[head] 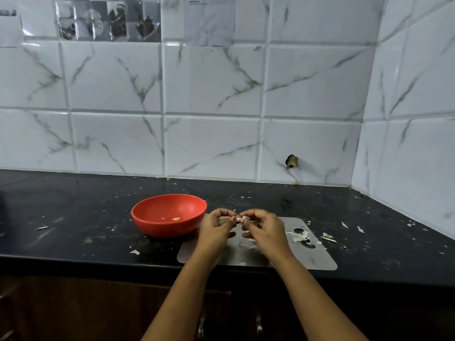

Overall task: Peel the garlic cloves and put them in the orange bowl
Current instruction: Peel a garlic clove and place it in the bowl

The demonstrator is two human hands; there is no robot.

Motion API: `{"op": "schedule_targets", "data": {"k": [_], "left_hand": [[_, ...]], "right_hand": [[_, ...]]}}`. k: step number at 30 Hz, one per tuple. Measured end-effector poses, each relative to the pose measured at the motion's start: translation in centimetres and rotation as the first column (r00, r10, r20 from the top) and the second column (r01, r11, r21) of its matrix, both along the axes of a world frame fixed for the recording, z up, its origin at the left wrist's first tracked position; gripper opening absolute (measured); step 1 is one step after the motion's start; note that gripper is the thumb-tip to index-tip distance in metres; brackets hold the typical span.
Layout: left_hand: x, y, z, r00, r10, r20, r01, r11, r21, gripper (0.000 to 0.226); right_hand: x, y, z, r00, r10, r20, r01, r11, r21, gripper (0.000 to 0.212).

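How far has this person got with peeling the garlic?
Done: one peeled clove lies in the orange bowl, and loose skins litter the metal board and the counter. In hand: the left hand and right hand pinch a second clove between them above the board; how much skin remains is unclear. Left: finish it and drop it in the bowl. I see no other whole cloves waiting.

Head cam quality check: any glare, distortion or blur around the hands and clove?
Head view: wide-angle bowing curves the wall tiles; glare on the glossy pictures top left; light dim, bluish; left hand and right hand fairly sharp, the garlic clove pinched between them small and soft.
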State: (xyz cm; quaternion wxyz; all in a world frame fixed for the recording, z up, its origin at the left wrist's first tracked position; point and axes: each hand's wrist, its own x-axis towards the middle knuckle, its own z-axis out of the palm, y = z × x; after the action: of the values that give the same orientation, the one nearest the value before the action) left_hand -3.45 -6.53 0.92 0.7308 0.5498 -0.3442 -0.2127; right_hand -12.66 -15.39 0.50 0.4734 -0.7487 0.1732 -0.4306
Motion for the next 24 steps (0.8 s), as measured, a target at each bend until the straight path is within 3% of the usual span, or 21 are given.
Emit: {"op": "schedule_targets", "data": {"k": [7, 12, 24], "left_hand": [[-0.14, -0.06, -0.18, 0.998, 0.028, 0.057, -0.031, 0.998, 0.047, 0.012], [-0.22, 0.00, -0.40, 0.975, 0.152, 0.164, -0.167, 0.982, 0.084, 0.011], [-0.46, 0.10, -0.40, 0.926, 0.229, 0.300, -0.271, 0.957, 0.106, 0.019]], "right_hand": [[0.20, -0.19, -0.19, 0.999, -0.038, -0.007, 0.038, 0.998, -0.044, 0.015], [0.13, -0.24, -0.27, 0.998, -0.058, 0.008, 0.058, 0.996, -0.066, 0.024], [0.23, -0.25, -0.24, 0.989, 0.009, -0.147, -0.009, 1.000, 0.004, 0.013]]}}
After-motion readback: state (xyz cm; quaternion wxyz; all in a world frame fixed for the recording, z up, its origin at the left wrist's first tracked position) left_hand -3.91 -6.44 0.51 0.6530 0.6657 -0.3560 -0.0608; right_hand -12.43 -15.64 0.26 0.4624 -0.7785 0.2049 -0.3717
